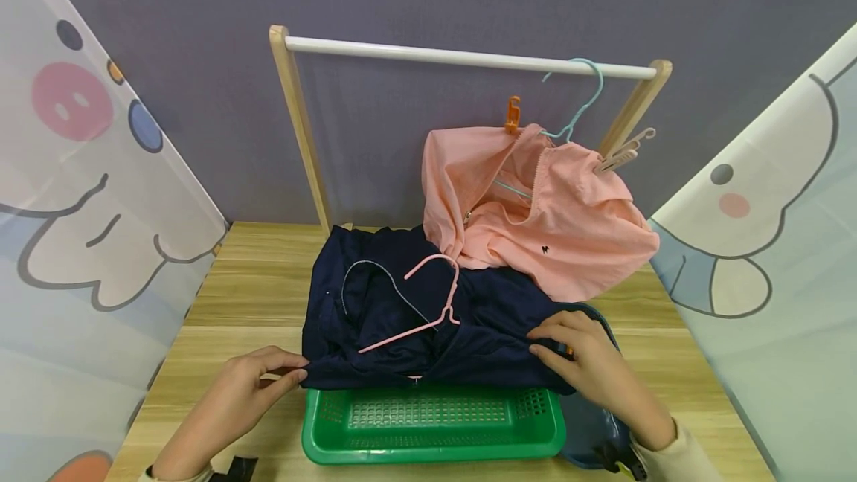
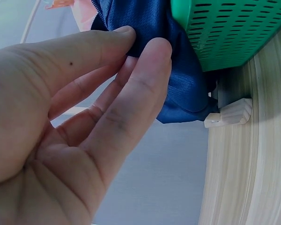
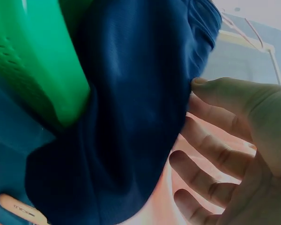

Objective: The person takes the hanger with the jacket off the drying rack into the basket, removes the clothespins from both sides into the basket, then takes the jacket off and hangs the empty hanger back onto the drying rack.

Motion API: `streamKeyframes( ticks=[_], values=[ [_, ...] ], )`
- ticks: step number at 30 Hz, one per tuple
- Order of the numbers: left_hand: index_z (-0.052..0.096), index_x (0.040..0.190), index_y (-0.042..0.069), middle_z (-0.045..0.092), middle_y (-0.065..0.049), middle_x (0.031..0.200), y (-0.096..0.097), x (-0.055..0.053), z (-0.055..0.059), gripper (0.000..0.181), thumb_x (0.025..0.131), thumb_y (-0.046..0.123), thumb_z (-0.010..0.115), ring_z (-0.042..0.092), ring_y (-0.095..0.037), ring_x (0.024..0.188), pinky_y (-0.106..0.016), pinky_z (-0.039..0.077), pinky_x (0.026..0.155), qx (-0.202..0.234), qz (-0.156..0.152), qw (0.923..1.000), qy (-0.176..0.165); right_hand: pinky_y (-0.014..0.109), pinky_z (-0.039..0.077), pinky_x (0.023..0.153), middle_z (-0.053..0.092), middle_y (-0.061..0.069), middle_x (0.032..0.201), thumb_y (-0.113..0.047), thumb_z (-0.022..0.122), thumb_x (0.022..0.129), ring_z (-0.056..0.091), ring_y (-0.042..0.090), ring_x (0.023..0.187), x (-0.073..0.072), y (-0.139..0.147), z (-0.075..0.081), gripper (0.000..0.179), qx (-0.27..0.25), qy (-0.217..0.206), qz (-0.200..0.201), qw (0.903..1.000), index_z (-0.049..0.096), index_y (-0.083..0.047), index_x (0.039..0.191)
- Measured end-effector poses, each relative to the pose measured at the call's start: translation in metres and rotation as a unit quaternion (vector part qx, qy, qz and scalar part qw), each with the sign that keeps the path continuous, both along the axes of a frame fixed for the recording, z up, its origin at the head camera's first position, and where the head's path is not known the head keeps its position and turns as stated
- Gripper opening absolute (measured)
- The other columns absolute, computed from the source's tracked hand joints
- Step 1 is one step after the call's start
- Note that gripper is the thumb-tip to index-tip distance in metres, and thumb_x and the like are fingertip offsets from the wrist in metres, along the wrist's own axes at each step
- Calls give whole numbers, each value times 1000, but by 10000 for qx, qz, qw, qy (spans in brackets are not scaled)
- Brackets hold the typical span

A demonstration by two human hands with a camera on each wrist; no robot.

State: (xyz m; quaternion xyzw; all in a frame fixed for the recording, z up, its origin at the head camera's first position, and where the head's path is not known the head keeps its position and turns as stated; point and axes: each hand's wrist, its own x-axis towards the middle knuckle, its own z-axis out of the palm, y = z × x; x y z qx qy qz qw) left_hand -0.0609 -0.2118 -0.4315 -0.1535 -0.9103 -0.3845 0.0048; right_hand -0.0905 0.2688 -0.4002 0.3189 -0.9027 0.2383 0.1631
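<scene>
A navy garment (image 1: 495, 318) lies across the back of a green basket (image 1: 435, 457), its near edge drawn out level over the opening. My left hand (image 1: 257, 385) pinches the left end of that edge between thumb and fingers; the left wrist view shows the blue cloth (image 2: 178, 89) hanging past the fingertips. At the other end, my right hand (image 1: 582, 352) pinches the cloth with thumb and forefinger, the other fingers spread behind it in the right wrist view. A pink hanger (image 1: 450, 303) sits at the neck opening, hook upward, its lower part partly hidden inside the garment.
Behind stands a rack with a white rail (image 1: 435, 56) and wooden posts. A pink jacket (image 1: 582, 222) hangs there on a light blue hanger (image 1: 592, 95), with an orange clip (image 1: 512, 114) and a beige clip (image 1: 619, 158). A dark blue container (image 1: 589, 430) is beside the basket at right.
</scene>
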Motion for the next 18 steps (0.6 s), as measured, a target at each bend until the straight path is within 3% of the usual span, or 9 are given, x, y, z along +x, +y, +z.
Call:
streamKeyframes(
  ticks=[6,11,18],
  values=[
    [77,98,20,68,15,94,0,2,0,22,88,0,75,66,-4,83,-24,58,65,-38,-1,9999,114,37,47,74,67,-16,96,-6,85,76,57,11,87,-3,-6,-7,27,151,52,215,9996,78,-22,97],
    [77,96,19,66,18,91,6,1,3,23,84,0,78,62,2,78,-21,57,63,-245,-130,9977,622,36,44,74,68,-18,94,-8,85,76,55,8,87,-3,-7,-7,25,223,151,117,9996,79,-23,96],
    [75,95,13,68,7,89,30,-16,17,15,85,2,79,62,-5,76,-24,55,60,-711,-928,9821,1477,36,42,73,69,-17,95,-7,84,77,54,8,88,-2,-9,-6,25,160,120,11,9998,78,-23,96]
  ],
)
